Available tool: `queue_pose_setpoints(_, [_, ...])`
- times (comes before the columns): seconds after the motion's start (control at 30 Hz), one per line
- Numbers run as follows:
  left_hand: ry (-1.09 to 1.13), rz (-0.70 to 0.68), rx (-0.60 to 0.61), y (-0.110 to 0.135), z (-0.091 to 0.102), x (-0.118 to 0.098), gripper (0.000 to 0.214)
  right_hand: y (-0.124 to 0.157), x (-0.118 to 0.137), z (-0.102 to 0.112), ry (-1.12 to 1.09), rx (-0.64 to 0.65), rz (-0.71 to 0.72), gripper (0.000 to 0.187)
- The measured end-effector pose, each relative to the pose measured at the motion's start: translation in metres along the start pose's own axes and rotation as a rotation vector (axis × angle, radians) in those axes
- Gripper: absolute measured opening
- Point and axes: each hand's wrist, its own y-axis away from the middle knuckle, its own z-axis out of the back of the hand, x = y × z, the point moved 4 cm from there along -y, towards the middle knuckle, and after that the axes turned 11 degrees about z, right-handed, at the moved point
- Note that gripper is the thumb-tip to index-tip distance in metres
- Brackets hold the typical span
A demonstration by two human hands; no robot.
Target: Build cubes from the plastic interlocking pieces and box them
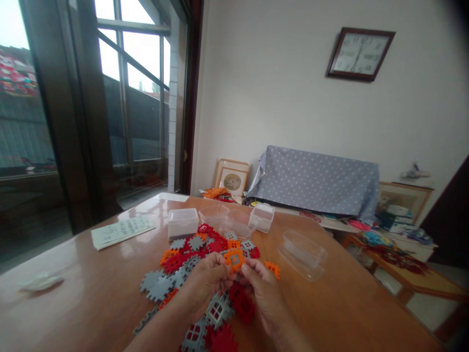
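An orange window-shaped interlocking plastic piece is held up between my two hands, above a pile of similar pieces. My left hand pinches its left side. On its right edge, the thumb and fingers of my right hand are closed. Under and around my hands lie red pieces, grey pieces and more orange ones, some solid and some with window openings. A light grey window piece rests just below my left fingers. Another orange piece shows behind my right hand.
Behind the pile stand a lidded translucent box, clear round containers and a second small box. A clear tray lies to the right. Printed paper and a crumpled plastic wrapper are on the table's left.
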Motion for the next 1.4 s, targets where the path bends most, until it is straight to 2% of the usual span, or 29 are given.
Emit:
queue_pose_setpoints(0.13, [-0.052, 0.021, 0.022, 0.003, -0.005, 0.001, 0.026, 0.0, 0.001, -0.004, -0.066, 0.037, 0.012, 0.03])
queue_pose_setpoints(0.3, [-0.167, -0.06, -0.037, 0.004, -0.007, -0.002, 0.024, -0.002, 0.007, 0.003, -0.002, 0.047, -0.006, 0.023])
queue_pose_setpoints(0.4, [-0.165, -0.055, -0.032, 0.001, -0.005, 0.0, 0.024, -0.003, 0.007, 0.005, 0.019, 0.073, -0.002, 0.026])
queue_pose_setpoints(0.5, [-0.118, -0.023, -0.036, -0.002, -0.002, 0.004, 0.025, -0.006, 0.005, 0.007, 0.061, 0.057, 0.087, 0.045])
queue_pose_setpoints(0.63, [-0.054, -0.006, -0.046, -0.002, 0.0, 0.005, 0.025, -0.007, 0.007, 0.008, 0.326, 0.043, 0.261, 0.059])
queue_pose_setpoints(0.87, [-0.066, -0.008, -0.048, -0.001, 0.0, 0.005, 0.023, -0.004, 0.013, 0.007, 0.619, 0.058, 0.377, 0.056])
queue_pose_setpoints(1.07, [-0.079, 0.004, -0.043, -0.003, 0.001, 0.007, 0.022, -0.009, 0.007, 0.011, 0.673, 0.091, 0.445, 0.059])
queue_pose_setpoints(1.17, [-0.071, 0.014, -0.031, -0.002, -0.002, 0.005, 0.024, -0.009, 0.01, 0.012, 0.704, 0.102, 0.486, 0.055])
queue_pose_setpoints(1.27, [-0.09, 0.023, -0.04, -0.002, -0.001, 0.003, 0.027, -0.011, 0.021, 0.023, 0.727, 0.077, 0.508, 0.049])
queue_pose_setpoints(1.4, [-0.154, -0.009, -0.084, -0.004, 0.006, 0.0, 0.03, -0.025, 0.031, 0.069, 0.754, -0.109, 0.446, 0.053])
